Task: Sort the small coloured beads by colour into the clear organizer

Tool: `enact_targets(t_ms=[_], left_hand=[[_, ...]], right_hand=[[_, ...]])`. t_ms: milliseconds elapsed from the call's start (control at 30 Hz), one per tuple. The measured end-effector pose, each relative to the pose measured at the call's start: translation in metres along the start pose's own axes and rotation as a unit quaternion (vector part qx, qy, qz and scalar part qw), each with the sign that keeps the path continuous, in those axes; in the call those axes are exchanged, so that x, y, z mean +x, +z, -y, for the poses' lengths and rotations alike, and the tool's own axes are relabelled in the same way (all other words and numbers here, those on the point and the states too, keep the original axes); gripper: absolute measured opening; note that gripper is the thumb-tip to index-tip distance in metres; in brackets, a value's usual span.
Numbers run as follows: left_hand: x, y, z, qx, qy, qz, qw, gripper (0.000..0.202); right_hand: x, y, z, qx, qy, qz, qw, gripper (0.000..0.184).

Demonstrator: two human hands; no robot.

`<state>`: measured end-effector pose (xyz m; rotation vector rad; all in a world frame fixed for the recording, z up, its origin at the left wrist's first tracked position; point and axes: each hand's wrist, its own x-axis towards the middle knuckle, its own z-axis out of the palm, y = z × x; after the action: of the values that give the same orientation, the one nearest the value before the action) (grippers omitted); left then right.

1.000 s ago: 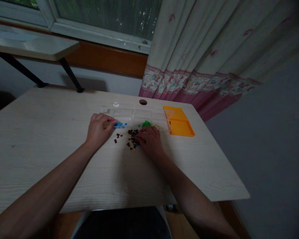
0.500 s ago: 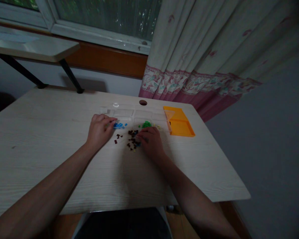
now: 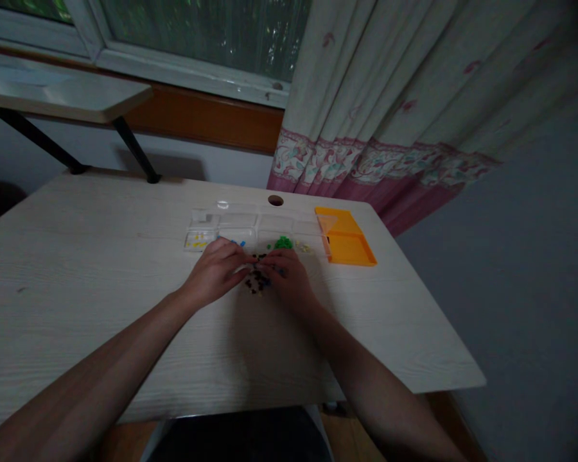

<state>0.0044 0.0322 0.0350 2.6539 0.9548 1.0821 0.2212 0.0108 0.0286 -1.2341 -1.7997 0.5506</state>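
Over a pile of small dark brown pieces (image 3: 255,283) on the table, my two hands almost meet at the fingertips. My left hand (image 3: 219,271) comes in from the left, its fingers stretched out and the thumb a little apart, with nothing visible between them. On the pile's right side, my right hand (image 3: 291,274) has its fingertips drawn together; whatever they pinch is hidden. A few blue pieces show among the brown ones. Just behind the hands lies a clear compartment box (image 3: 238,220), holding yellow pieces (image 3: 197,241), blue pieces partly covered by my left hand, green pieces (image 3: 284,242) and pale pieces (image 3: 302,246).
An open orange case (image 3: 351,247) lies at the right end of the clear box. A round cable hole (image 3: 275,201) is in the table (image 3: 125,276) near its back edge. At the back left stands a raised shelf (image 3: 91,96) on black legs. Curtains (image 3: 366,128) hang behind.
My left hand has moved right and toward me, from the blue pieces to the brown pile, uncovering the yellow compartment and covering the loose brown pieces. My right hand stays at the pile.
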Motion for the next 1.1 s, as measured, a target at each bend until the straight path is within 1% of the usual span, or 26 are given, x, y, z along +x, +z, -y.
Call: enact_targets(t_ms=[133,267,400,500,633,700,767,833,867,967,1033,1100], left_hand=[[0.000,0.000,0.000,0.010,0.008,-0.012,1.000,0.018],[-0.001,0.001,0.002,0.023,0.028,-0.029,0.999,0.015],[-0.001,0.001,0.003,0.040,0.043,-0.026,0.998,0.014],[0.000,0.000,0.002,0.044,0.043,-0.018,0.998,0.014],[0.001,-0.001,0.000,0.040,0.023,-0.004,0.999,0.016],[0.001,-0.001,0.001,0.035,0.003,-0.004,0.999,0.018],[0.001,-0.002,0.003,0.027,-0.023,-0.016,0.999,0.019],[0.001,-0.004,0.007,0.020,-0.051,-0.040,0.998,0.019],[0.001,-0.005,0.010,0.017,-0.065,-0.055,0.996,0.019],[0.001,-0.010,0.019,0.023,-0.113,-0.089,0.989,0.020],[0.000,-0.012,0.025,0.029,-0.142,-0.102,0.984,0.020],[0.000,-0.014,0.030,0.033,-0.161,-0.108,0.980,0.021]], right_hand=[[0.000,0.001,0.000,0.022,0.007,0.009,1.000,0.006],[-0.001,0.002,0.000,0.037,0.018,0.011,0.999,0.007],[0.000,0.001,0.004,0.030,0.018,0.018,0.999,0.009],[-0.001,0.001,0.006,0.014,0.011,0.023,1.000,0.010],[-0.001,0.002,0.004,-0.001,0.006,0.019,1.000,0.011],[-0.001,0.001,0.001,-0.012,0.003,0.013,1.000,0.012],[0.001,-0.003,-0.004,-0.031,-0.007,-0.003,0.999,0.013],[0.003,-0.012,-0.008,-0.068,-0.028,-0.002,0.997,0.012],[0.004,-0.017,-0.010,-0.093,-0.044,0.013,0.995,0.011],[0.006,-0.033,-0.012,-0.166,-0.097,0.095,0.977,0.004],[0.006,-0.041,-0.011,-0.191,-0.117,0.138,0.965,0.003],[0.005,-0.045,-0.009,-0.199,-0.128,0.163,0.958,0.004]])
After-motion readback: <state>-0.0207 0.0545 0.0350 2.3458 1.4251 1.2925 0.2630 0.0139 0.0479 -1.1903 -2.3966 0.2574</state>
